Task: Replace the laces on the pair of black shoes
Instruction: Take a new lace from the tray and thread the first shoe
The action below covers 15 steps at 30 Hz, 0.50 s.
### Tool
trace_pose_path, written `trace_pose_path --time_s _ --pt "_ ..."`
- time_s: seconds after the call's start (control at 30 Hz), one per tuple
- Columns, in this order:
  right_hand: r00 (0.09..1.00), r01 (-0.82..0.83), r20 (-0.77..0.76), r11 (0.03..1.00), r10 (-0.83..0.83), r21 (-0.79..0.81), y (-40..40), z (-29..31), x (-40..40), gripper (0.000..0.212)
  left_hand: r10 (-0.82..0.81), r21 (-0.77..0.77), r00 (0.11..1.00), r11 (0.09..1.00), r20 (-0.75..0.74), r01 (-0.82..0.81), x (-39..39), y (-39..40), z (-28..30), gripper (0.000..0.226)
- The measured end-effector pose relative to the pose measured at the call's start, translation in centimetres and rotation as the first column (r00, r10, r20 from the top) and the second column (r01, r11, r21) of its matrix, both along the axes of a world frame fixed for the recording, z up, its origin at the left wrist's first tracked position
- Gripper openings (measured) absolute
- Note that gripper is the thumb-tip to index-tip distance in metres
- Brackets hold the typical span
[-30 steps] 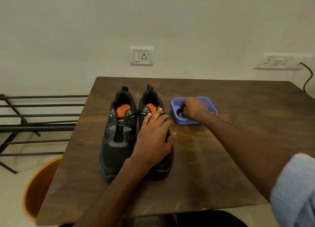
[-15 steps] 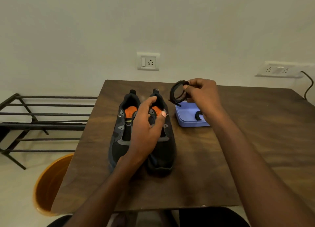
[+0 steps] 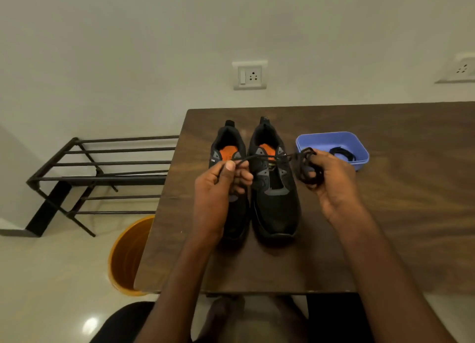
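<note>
Now a thin black shoelace (image 3: 267,158) is stretched between two hands above the pair of black shoes with orange insides (image 3: 257,178), which is set on the dark brown wooden table (image 3: 385,214). One end is pinched by the left hand (image 3: 218,188). A bundled part is gripped by the right hand (image 3: 331,180). What may be another lace lies in the small blue plastic tray (image 3: 331,139).

Nothing here is legible to me. The left shoe (image 3: 226,167) carries a small white mark on its side, but it is too tiny and blurred to read.
</note>
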State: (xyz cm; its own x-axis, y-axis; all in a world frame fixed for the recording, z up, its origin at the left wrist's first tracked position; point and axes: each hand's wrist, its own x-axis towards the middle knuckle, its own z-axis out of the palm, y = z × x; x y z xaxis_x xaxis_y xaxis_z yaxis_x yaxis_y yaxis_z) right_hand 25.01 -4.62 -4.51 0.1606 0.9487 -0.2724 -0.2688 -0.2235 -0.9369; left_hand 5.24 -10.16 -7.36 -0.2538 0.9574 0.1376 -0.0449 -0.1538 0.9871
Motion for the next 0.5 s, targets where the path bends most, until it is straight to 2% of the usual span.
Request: trace_pose_path --time_s 0.07,0.1,0.13,0.2,0.27,0.3,0.33,0.4,0.43,0.47,0.5 --pt "0.974 0.036 0.224 0.998 -0.022 -0.057 0.5 -0.4 1.0 0.018 0.019 -0.016 0.993 1.000 0.119 -0.018 0.2 0.7 -0.6 0.033" --pt "0.926 0.043 0.378 0.997 -0.013 -0.069 0.8 -0.7 1.5 0.020 0.017 -0.015 0.982 1.000 0.190 -0.014 0.3 1.1 -0.8 0.033" --pt "0.844 0.049 0.537 0.996 0.000 -0.076 0.8 -1.0 2.2 0.022 -0.002 -0.006 0.964 1.000 0.264 0.004 0.6 1.3 -0.8 0.032" --pt "0.619 0.076 0.784 0.991 0.038 -0.109 0.4 -1.7 3.1 0.024 -0.073 0.026 0.939 0.997 0.337 0.068 0.9 1.6 -0.7 0.031" --pt "0.427 0.100 0.903 0.990 0.051 -0.103 0.1 -1.9 3.4 0.020 -0.111 0.023 0.954 0.994 0.279 0.109 1.3 1.7 -0.6 0.032" --pt "0.383 0.084 0.923 0.995 0.019 -0.055 0.1 -2.0 3.5 0.017 -0.126 0.023 0.962 0.992 0.244 0.124 1.6 1.7 -0.6 0.033" --pt "0.398 0.045 0.917 0.999 -0.044 0.028 0.1 -1.8 3.4 0.025 -0.149 0.027 0.963 0.989 0.223 0.147 1.7 1.7 -0.5 0.033" --pt "0.580 -0.124 0.805 0.963 -0.126 0.241 -0.1 -0.9 2.4 0.043 -0.210 0.041 0.962 0.978 0.172 0.206 2.0 1.7 -0.3 0.033" --pt "0.692 -0.236 0.719 0.922 -0.061 0.305 -0.3 -0.3 1.7 0.042 -0.250 0.046 0.959 0.968 0.134 0.246 2.1 1.8 -0.2 0.034" --pt "0.766 -0.360 0.637 0.878 0.085 0.316 -0.7 0.3 0.8 0.037 -0.292 0.047 0.951 0.956 0.099 0.288 2.2 1.7 -0.1 0.034" --pt "0.784 -0.456 0.582 0.837 0.216 0.303 -0.9 0.6 0.0 0.028 -0.327 0.043 0.942 0.945 0.075 0.324 2.3 1.7 0.1 0.034"
